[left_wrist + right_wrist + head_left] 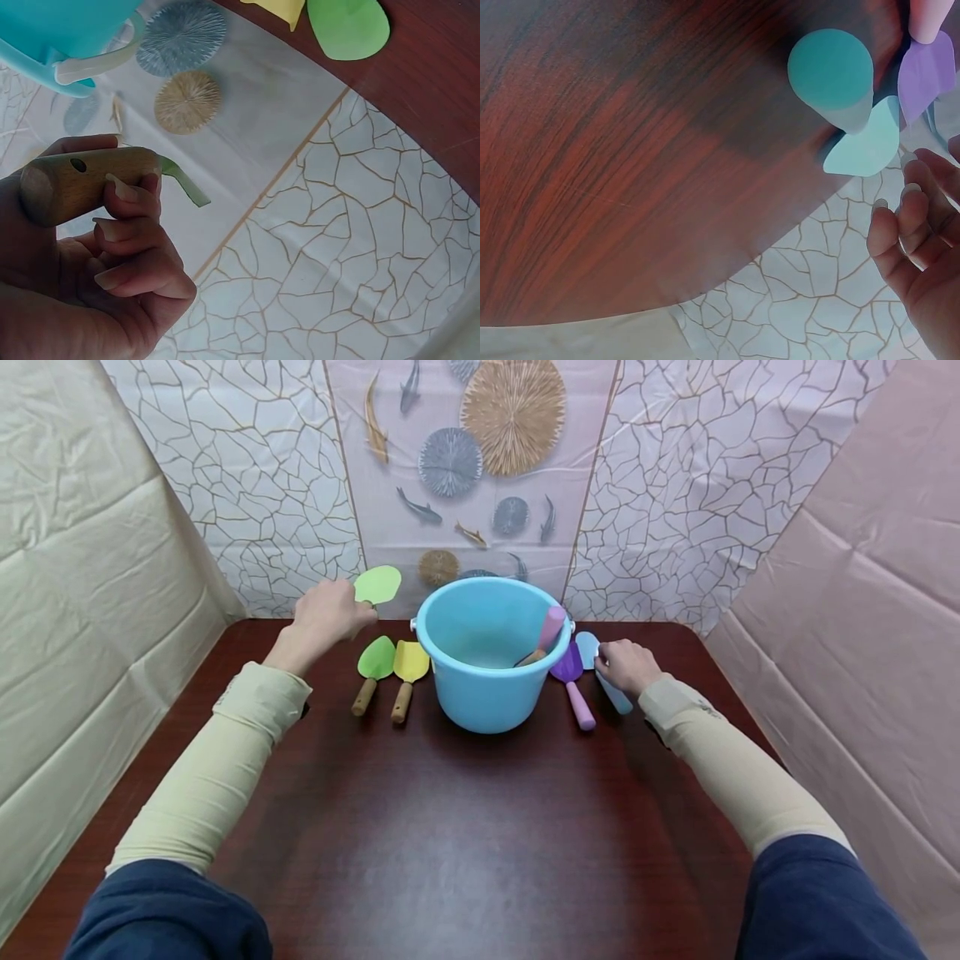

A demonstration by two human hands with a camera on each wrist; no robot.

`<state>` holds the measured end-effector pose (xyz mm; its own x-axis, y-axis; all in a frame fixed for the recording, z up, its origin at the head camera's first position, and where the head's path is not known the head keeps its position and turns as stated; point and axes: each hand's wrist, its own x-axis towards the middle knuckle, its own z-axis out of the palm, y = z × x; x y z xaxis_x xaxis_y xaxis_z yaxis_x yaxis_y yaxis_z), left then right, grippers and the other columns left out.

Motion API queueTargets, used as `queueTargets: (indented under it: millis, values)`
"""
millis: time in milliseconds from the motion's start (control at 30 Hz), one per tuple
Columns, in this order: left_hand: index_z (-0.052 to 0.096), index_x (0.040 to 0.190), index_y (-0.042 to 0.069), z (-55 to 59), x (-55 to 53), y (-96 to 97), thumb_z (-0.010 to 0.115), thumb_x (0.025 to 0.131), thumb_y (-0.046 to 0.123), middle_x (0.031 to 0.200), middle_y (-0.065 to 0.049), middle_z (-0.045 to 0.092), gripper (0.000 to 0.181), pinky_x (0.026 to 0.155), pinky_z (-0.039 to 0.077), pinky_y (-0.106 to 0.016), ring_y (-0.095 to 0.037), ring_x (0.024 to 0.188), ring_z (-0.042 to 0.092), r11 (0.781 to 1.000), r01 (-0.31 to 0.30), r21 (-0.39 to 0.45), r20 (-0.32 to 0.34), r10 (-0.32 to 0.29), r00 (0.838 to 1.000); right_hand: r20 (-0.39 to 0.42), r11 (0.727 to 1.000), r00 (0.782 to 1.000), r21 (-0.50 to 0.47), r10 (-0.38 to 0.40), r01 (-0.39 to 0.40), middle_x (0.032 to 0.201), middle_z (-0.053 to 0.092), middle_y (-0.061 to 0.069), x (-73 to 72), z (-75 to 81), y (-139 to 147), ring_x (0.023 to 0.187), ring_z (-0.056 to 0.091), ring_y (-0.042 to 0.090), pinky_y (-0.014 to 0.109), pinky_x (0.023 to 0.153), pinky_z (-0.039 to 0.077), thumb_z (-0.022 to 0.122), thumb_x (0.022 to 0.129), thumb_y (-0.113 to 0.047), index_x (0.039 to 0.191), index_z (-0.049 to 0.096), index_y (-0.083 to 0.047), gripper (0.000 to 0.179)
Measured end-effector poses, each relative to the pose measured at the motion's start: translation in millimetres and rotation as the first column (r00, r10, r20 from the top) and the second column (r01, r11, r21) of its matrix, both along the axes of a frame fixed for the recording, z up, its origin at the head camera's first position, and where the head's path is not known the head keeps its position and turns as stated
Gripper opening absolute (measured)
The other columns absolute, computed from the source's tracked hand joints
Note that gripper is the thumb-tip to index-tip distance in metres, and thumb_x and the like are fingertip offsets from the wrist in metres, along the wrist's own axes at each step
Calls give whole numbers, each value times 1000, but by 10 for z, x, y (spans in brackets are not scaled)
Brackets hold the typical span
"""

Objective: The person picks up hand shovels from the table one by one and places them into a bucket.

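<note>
My left hand (pixel 322 610) holds up a light green garden trowel (pixel 378 584), left of a light blue bucket (pixel 487 702). In the left wrist view, its fingers curl round the wooden handle (pixel 90 180). Over at the bucket's right, my right hand (pixel 630 667) hovers by a pale blue trowel (pixel 617 695). The right wrist view has the loosely bent fingers apart from that trowel's blade (pixel 866 142), with nothing between them. A purple trowel (pixel 567 664) with a pink handle lies between the bucket and the pale blue trowel.
A pink handle (pixel 552 625) and a wooden handle (pixel 531 657) lean inside the bucket. On the dark wooden table (pixel 480 835), a green trowel (pixel 377 658) and a yellow shovel (pixel 411 662) lie left of it. Patterned cloth (pixel 270 485) hangs behind the table.
</note>
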<state>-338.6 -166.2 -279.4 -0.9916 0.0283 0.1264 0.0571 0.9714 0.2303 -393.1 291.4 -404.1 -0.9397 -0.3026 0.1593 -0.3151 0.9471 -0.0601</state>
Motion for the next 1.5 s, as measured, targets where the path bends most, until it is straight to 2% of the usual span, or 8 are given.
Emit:
queueTargets:
  millis: [267, 733, 967, 1033, 1267, 1500]
  values:
    - [56, 56, 9, 24, 4, 55, 48, 78, 25, 53, -4, 51, 28, 44, 38, -35, -26, 55, 52, 1000, 14, 9, -7, -14, 1000, 0, 1000, 1000, -12, 7, -7, 65, 54, 10, 28, -8, 1, 60, 52, 25, 39, 52, 42, 50, 93, -18, 70, 53, -7, 25]
    - [47, 57, 11, 74, 24, 178, 48, 80, 24, 49, 0, 42, 26, 43, 32, -31, -20, 50, 43, 999, 50, 6, -20, -50, 999, 4, 1000, 1000, -5, 17, -17, 66, 54, 10, 29, -57, 18, 60, 52, 25, 39, 52, 41, 50, 93, -18, 71, 52, -7, 25]
    - [46, 55, 13, 95, 29, 237, 48, 82, 26, 49, 0, 43, 30, 44, 35, -33, -22, 51, 47, 997, 74, -16, -40, -74, 996, 1, 1000, 1000, -7, 16, -16, 64, 52, 9, 29, -63, 34, 59, 51, 23, 36, 51, 39, 49, 94, -18, 71, 53, -7, 26]
    - [44, 54, 13, 102, 26, 253, 49, 82, 28, 49, 1, 39, 32, 44, 34, -33, -22, 52, 45, 996, 79, -28, -44, -80, 996, -2, 1000, 1000, -6, 19, -19, 64, 52, 9, 29, -60, 33, 59, 50, 23, 36, 50, 39, 49, 94, -18, 70, 52, -7, 26]
    - [39, 50, 14, 117, 15, 334, 51, 79, 26, 47, 4, 31, 34, 43, 30, -29, -17, 49, 38, 990, 139, -30, -52, -141, 989, -4, 1000, 1000, -4, 6, -6, 64, 52, 8, 34, -51, 18, 59, 51, 24, 37, 51, 40, 50, 92, -17, 69, 52, -8, 25]
    - [38, 48, 16, 113, -2, 383, 53, 78, 26, 44, 5, 33, 35, 42, 31, -28, -15, 46, 40, 982, 188, -23, -54, -189, 980, -1, 1000, 1000, -6, 10, -10, 66, 53, 9, 26, -31, 11, 60, 51, 24, 39, 52, 41, 49, 93, -17, 70, 52, -7, 25]
